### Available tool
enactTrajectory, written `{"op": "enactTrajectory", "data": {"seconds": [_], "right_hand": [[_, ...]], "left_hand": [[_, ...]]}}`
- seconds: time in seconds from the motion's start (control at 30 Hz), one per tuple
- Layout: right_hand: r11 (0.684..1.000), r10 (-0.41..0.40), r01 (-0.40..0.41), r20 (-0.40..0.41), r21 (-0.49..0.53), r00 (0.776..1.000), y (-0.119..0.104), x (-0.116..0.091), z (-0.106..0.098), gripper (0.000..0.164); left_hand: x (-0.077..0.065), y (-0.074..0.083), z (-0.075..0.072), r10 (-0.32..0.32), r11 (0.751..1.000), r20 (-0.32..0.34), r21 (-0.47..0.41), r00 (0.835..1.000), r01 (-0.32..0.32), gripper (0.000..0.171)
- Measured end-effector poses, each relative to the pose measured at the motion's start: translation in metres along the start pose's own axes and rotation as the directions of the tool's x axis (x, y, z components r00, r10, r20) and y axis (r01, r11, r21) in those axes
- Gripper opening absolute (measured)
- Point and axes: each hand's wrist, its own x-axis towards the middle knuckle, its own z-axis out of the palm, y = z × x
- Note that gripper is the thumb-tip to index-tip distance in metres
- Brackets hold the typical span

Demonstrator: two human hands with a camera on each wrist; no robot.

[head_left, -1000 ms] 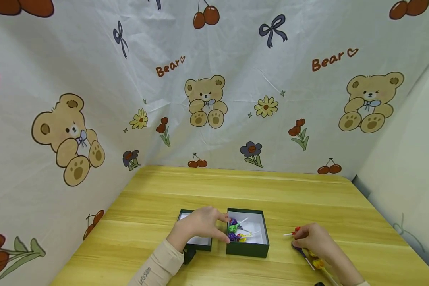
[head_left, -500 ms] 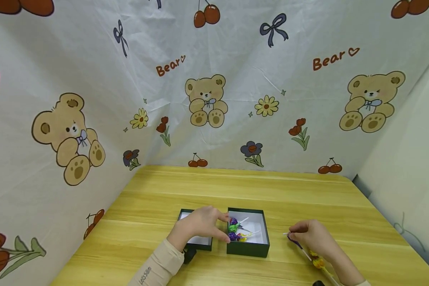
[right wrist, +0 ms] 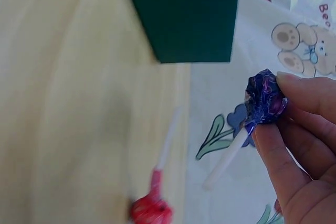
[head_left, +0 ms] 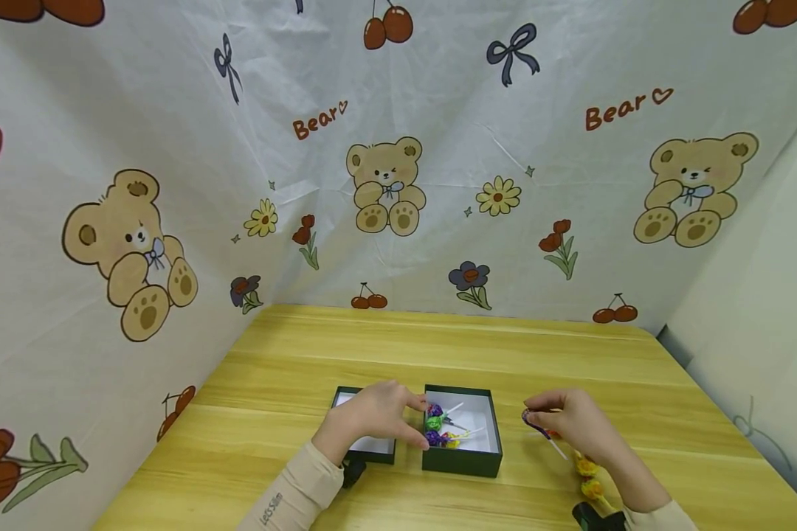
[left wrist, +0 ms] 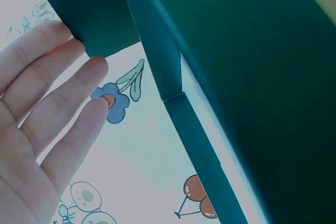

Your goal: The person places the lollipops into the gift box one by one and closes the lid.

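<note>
My left hand (head_left: pixel 378 417) is at the left wall of a dark green box (head_left: pixel 461 463) with a white inside, thumb and fingers spread along its rim. In the left wrist view its fingers (left wrist: pixel 63 108) are straight beside the green cardboard. Inside the box, several wrapped lollipops (head_left: pixel 434 423) lie along the left side with their sticks pointing right. To the right of the box, my right hand (head_left: pixel 581 428) pinches a purple-wrapped lollipop (right wrist: pixel 265 98) by its head, the white stick slanting down. A red lollipop (right wrist: pixel 152 211) lies on the table below that hand.
A shallow green-rimmed box part (head_left: pixel 372 458) lies left of the box, partly under my left arm. Yellow lollipops (head_left: pixel 591 488) lie beside my right wrist on the wooden table (head_left: pixel 305 346). A bear-print cloth (head_left: pixel 438 280) hangs behind the table.
My right hand has picked up the purple lollipop and moved it up and left, towards the box. The left hand has stayed at the box.
</note>
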Motion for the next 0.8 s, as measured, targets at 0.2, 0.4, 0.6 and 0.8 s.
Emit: {"op": "enactTrajectory", "data": {"seconds": [0.2, 0.4, 0.6, 0.8], "right_hand": [[0.997, -0.049, 0.05, 0.026, -0.056, 0.998, -0.023, 0.011, 0.003, 0.025], [0.983, -0.18, 0.183, 0.087, -0.024, 0.98, -0.04, 0.023, 0.008, 0.02], [0.972, -0.233, 0.234, 0.126, 0.009, 0.964, -0.053, 0.031, 0.014, 0.016], [0.962, -0.271, 0.273, 0.176, 0.012, 0.946, -0.063, 0.039, 0.026, 0.015]], "left_hand": [[-0.001, 0.0, -0.001, -0.006, 1.0, 0.001, 0.012, 1.0, 0.006, 0.062], [-0.001, 0.002, -0.001, -0.013, 1.0, 0.001, 0.006, 1.0, 0.013, 0.062], [-0.002, 0.002, -0.002, -0.016, 1.0, -0.001, 0.003, 1.0, 0.016, 0.062], [-0.001, 0.002, -0.001, -0.018, 1.0, -0.002, 0.004, 1.0, 0.018, 0.063]]}}
